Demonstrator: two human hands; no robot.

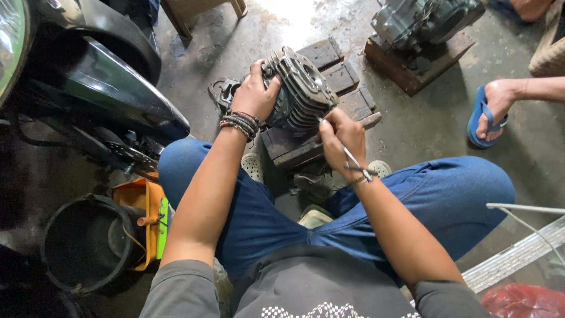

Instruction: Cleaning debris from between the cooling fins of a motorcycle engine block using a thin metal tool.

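Observation:
A grey finned engine cylinder (303,88) rests tilted on a dark wooden block (344,94) on the concrete floor between my knees. My left hand (256,91), with beaded bracelets on the wrist, grips the cylinder's left side. My right hand (341,135) holds a thin metal tool (353,159) like a pen, its tip against the cylinder's lower right edge. The tool's handle end lies over my right wrist.
A dark motorcycle (88,76) stands at the left, with a black bucket (88,241) and an orange tray (147,206) below it. Another engine (424,23) sits on a wooden block at the top right. Another person's foot in a blue sandal (491,112) is at the right.

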